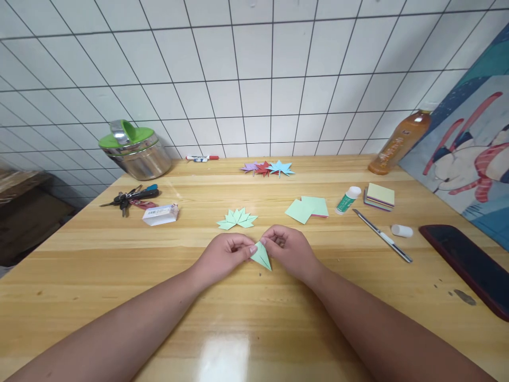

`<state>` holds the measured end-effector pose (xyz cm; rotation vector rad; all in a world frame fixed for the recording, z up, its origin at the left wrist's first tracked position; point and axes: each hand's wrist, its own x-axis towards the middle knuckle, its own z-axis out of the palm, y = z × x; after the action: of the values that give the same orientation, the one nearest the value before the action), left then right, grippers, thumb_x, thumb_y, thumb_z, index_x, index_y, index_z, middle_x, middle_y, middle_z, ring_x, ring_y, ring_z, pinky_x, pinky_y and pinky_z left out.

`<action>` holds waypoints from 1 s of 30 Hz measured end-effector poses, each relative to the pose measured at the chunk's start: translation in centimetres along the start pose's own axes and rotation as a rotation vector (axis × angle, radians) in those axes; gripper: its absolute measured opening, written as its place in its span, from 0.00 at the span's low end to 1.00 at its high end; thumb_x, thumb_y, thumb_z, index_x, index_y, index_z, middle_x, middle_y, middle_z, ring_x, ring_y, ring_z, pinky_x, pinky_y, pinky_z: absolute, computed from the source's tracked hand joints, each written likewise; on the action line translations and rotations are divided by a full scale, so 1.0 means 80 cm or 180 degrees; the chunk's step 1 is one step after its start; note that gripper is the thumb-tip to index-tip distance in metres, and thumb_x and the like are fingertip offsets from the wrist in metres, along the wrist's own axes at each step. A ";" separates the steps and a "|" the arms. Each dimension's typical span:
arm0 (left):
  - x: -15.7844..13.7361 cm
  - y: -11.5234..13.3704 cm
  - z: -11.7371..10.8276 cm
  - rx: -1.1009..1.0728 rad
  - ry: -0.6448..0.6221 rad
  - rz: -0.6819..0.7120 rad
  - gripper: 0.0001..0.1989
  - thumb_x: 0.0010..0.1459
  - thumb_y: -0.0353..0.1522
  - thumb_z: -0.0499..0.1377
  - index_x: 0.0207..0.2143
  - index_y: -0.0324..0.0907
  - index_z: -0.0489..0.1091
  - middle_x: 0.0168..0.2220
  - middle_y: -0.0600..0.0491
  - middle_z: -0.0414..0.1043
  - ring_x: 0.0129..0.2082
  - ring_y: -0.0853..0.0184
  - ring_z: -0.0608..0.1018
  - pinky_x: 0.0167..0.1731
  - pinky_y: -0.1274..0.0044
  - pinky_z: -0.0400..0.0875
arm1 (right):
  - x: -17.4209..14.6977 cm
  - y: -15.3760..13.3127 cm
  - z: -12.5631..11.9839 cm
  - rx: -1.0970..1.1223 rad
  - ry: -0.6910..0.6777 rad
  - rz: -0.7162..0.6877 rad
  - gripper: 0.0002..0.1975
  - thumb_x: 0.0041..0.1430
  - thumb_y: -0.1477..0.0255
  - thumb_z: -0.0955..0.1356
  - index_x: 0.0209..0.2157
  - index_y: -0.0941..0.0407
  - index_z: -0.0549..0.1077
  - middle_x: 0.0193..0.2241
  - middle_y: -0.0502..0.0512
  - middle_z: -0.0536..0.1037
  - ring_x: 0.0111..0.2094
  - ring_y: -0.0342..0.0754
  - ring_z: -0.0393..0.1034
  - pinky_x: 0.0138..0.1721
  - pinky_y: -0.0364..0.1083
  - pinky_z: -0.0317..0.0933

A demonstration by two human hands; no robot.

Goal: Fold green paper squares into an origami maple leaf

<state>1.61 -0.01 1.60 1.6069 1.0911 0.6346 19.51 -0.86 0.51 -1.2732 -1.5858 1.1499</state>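
Between thumb and fingers, my left hand (226,253) pinches the left side of a folded light-green paper piece (262,258). My right hand (289,250) grips the same piece at its upper right. The paper has a kite-like shape, its narrow point aimed down toward me, with a crease along its middle. Just beyond my hands lies a fan of joined light-green folded papers (237,218). Farther right are flat light-green paper squares (306,209), overlapping, with another colour showing at a lower edge.
Right of the squares stand a glue stick (348,200), a sticky-note stack (379,196), a utility knife (384,236), a white cap (402,231) and a phone (469,265). Along the wall are paper leaves (267,168), a marker (202,158), a steel pot (137,154) and a bottle (401,140). Keys (131,198) lie left.
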 end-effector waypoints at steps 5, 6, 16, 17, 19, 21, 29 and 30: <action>0.000 -0.002 -0.001 -0.0027 0.0069 -0.0002 0.13 0.50 0.40 0.58 0.25 0.39 0.72 0.22 0.55 0.70 0.23 0.71 0.70 0.26 0.80 0.63 | -0.001 0.000 -0.001 0.0008 -0.0146 -0.0044 0.09 0.53 0.66 0.65 0.28 0.56 0.72 0.25 0.49 0.74 0.27 0.42 0.66 0.28 0.41 0.60; 0.000 -0.002 -0.001 -0.0032 0.0088 0.0004 0.12 0.50 0.39 0.58 0.24 0.39 0.72 0.21 0.56 0.69 0.23 0.71 0.69 0.25 0.81 0.63 | -0.001 0.001 -0.001 0.0048 -0.0191 -0.0055 0.09 0.54 0.65 0.64 0.29 0.56 0.72 0.26 0.50 0.74 0.28 0.42 0.67 0.29 0.41 0.61; 0.000 -0.005 -0.001 -0.0202 0.0508 0.0068 0.13 0.51 0.40 0.59 0.27 0.39 0.72 0.24 0.55 0.71 0.22 0.72 0.68 0.23 0.81 0.64 | -0.005 -0.003 0.000 -0.0312 -0.0465 -0.0078 0.11 0.51 0.61 0.67 0.31 0.54 0.69 0.22 0.46 0.67 0.22 0.39 0.60 0.23 0.39 0.54; 0.000 -0.006 -0.002 -0.0270 0.0580 0.0050 0.13 0.51 0.41 0.59 0.28 0.39 0.72 0.25 0.55 0.71 0.23 0.72 0.69 0.23 0.81 0.65 | -0.006 -0.002 0.000 -0.0404 -0.0422 -0.0076 0.11 0.51 0.60 0.67 0.29 0.54 0.68 0.21 0.45 0.66 0.21 0.39 0.58 0.22 0.39 0.52; 0.000 -0.008 -0.003 -0.0365 0.0697 -0.0010 0.14 0.50 0.42 0.60 0.30 0.39 0.73 0.25 0.54 0.71 0.25 0.70 0.70 0.23 0.81 0.65 | -0.005 -0.001 0.000 -0.0521 -0.0348 -0.0042 0.11 0.52 0.61 0.66 0.26 0.55 0.68 0.20 0.45 0.66 0.21 0.39 0.57 0.22 0.39 0.51; 0.001 -0.008 -0.004 -0.0422 0.0787 -0.0067 0.15 0.49 0.42 0.61 0.33 0.39 0.72 0.26 0.53 0.72 0.27 0.69 0.71 0.22 0.81 0.66 | -0.004 0.000 0.000 -0.0556 -0.0328 0.0010 0.11 0.53 0.63 0.65 0.24 0.55 0.67 0.19 0.45 0.67 0.21 0.39 0.57 0.22 0.39 0.50; 0.001 -0.006 -0.002 -0.0285 0.0624 0.0042 0.14 0.49 0.42 0.60 0.29 0.39 0.73 0.26 0.53 0.72 0.25 0.70 0.70 0.23 0.80 0.65 | -0.004 -0.004 -0.001 -0.0498 -0.0360 0.0027 0.10 0.52 0.66 0.65 0.22 0.56 0.68 0.19 0.46 0.69 0.21 0.39 0.57 0.22 0.39 0.50; 0.001 -0.006 -0.003 -0.0352 0.0662 -0.0002 0.15 0.49 0.42 0.60 0.30 0.39 0.73 0.26 0.53 0.72 0.26 0.69 0.71 0.23 0.80 0.66 | -0.003 -0.004 -0.001 -0.0460 -0.0361 0.0016 0.10 0.53 0.65 0.65 0.22 0.56 0.68 0.19 0.46 0.69 0.21 0.39 0.57 0.22 0.38 0.51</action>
<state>1.33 0.20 1.21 1.4694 1.1860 0.8617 19.57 -1.13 0.82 -1.3251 -1.7774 1.1453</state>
